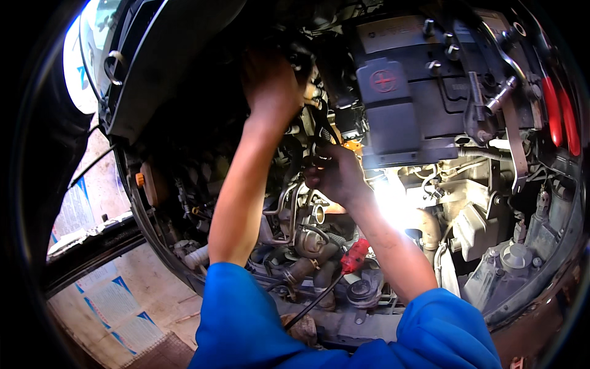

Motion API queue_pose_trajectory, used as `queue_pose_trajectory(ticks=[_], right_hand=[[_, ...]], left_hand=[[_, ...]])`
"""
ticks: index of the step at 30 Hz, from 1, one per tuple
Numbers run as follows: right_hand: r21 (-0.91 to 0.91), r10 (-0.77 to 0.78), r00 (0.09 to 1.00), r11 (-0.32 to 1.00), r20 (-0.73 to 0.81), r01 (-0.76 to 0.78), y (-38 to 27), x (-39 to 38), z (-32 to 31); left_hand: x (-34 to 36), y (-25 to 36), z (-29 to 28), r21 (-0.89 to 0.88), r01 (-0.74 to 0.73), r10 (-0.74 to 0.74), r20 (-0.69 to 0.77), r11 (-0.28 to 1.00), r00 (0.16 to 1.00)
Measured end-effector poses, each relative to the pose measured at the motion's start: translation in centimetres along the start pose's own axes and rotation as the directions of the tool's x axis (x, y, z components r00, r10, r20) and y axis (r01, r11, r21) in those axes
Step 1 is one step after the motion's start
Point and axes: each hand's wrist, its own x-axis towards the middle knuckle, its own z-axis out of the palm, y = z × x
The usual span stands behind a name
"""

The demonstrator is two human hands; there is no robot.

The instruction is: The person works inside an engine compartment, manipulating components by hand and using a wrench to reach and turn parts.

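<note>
My left hand [273, 86] is high in the middle of an engine bay, blurred, against dark parts and a pale yellowish fitting [311, 93]; its fingertips are hidden. Lower and to the right, my right hand [332, 172] has its fingers curled beside a black hose [322, 123]; I cannot make out what they hold. A black battery cover [385, 107] with a red symbol lies to the right of both hands. Below my right hand are metal pipes [287, 215] and a red plastic object [354, 255] with a black cord. A bright light glares beside my right forearm.
Loose sockets [452, 52], wrenches and red-handled pliers [559, 114] rest on the battery top at upper right. A black body edge [138, 74] and an orange cap [140, 179] are at left. Floor sheeting [86, 277] shows beyond the vehicle's front edge.
</note>
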Motion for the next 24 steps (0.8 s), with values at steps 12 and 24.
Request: queue_pose_trajectory(ticks=[12,24], right_hand=[[-0.058,-0.028,0.973,0.997,0.23,0.042,0.1,-0.3,-1.7],[-0.138,-0.014,0.977,0.989,0.215,0.044,0.7,1.2,-2.9]], left_hand=[[-2.6,3.4,-8.4,-0.003,-0.751,0.688,0.404,0.66,0.603],[-2.5,2.4,5.9,-0.504,-0.188,0.436,0.434,0.843,0.788]])
